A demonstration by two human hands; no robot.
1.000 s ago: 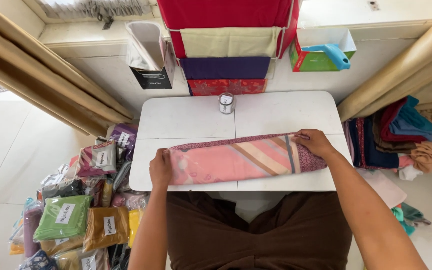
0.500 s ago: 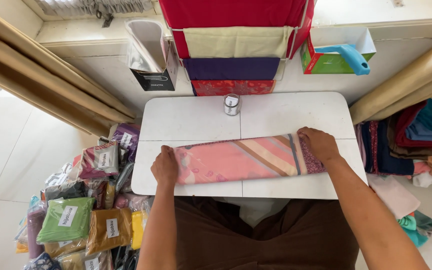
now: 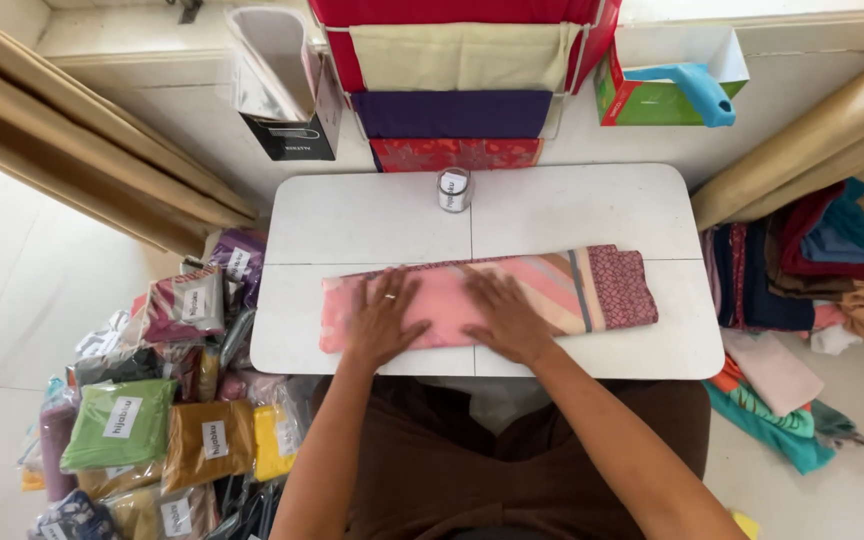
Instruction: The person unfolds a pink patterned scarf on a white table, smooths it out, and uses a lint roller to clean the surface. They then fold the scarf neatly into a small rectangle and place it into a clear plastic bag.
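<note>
My left hand (image 3: pixel 382 318) and right hand (image 3: pixel 505 318) have slid in from the ends of the folded pink patterned scarf (image 3: pixel 552 290) and now lie side by side on its middle. Both rest flat, fingers spread, pressing down without gripping. The scarf lies lengthwise across the near half of the white folding table (image 3: pixel 572 205), below the small roll of tape (image 3: pixel 453 190).

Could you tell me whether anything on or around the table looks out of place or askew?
Nothing stands out. The folded cloth lies flat on the table under both hands (left, right).
</note>
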